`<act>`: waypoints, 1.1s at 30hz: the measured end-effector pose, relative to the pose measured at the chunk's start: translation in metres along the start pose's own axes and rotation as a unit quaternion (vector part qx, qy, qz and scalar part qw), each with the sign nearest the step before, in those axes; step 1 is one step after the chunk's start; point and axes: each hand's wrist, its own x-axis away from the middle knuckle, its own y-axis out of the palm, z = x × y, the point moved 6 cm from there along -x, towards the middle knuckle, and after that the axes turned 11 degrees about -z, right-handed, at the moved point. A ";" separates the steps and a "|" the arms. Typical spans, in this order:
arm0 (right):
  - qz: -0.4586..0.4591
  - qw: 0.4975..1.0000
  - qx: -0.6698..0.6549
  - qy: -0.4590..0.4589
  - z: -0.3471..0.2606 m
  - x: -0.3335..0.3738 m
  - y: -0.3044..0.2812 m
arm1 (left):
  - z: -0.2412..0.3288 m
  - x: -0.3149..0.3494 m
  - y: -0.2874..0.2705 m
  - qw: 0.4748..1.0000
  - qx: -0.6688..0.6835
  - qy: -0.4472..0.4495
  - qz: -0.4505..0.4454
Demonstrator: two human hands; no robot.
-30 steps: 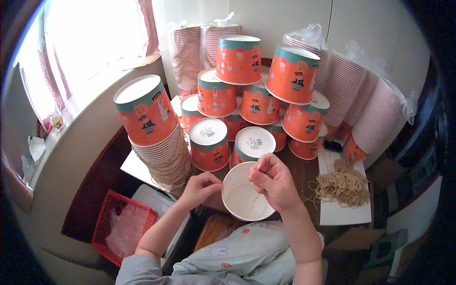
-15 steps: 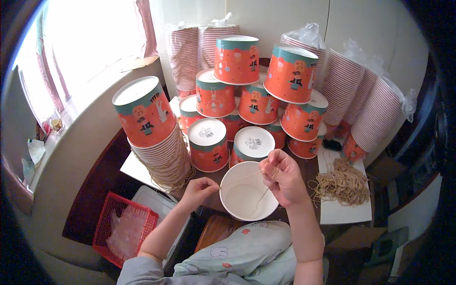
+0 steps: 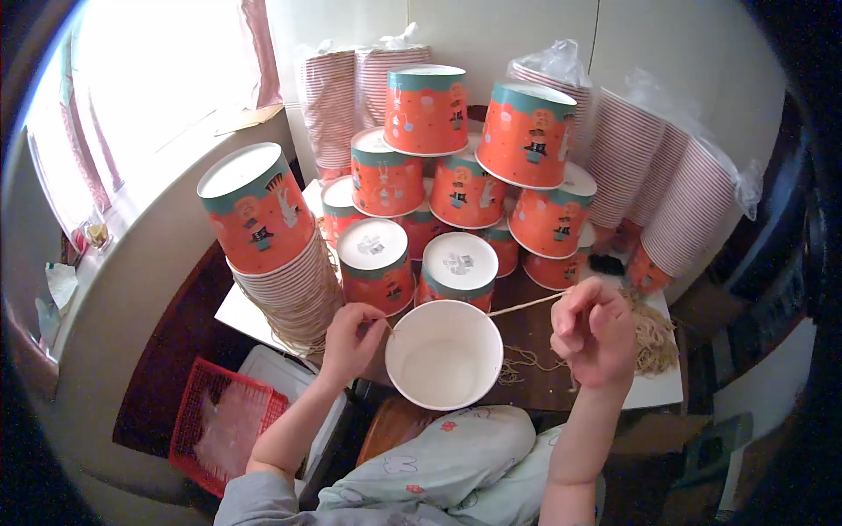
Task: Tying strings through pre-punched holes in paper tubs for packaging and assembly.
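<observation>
A white-lined paper bucket (image 3: 445, 377) sits just above my knees, its open mouth toward me. My left hand (image 3: 351, 342) is at its left rim, with thumb and finger pinched on a short bit of beige string. Off to the right, my right hand (image 3: 595, 337) is closed on the other stretch of the string (image 3: 526, 305), which runs taut to the bucket's upper right rim. How the string passes between the two sides of the bucket is hidden.
Upside-down orange and green buckets (image 3: 374, 250) are piled behind. A nested bucket stack (image 3: 289, 289) with strings stands left. Bagged stacks (image 3: 688, 210) line the wall. A string heap (image 3: 653, 337) lies right on white board. A red basket (image 3: 272, 412) holds clear plastic.
My right hand has moved right, pulling the string taut away from the bucket. The string no longer crosses the bucket's mouth. My left hand has lifted slightly beside the left rim.
</observation>
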 end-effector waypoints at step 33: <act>0.119 0.979 -0.165 0.008 0.055 -0.015 0.005 | 0.040 -0.038 0.048 0.912 -0.180 0.281 -0.239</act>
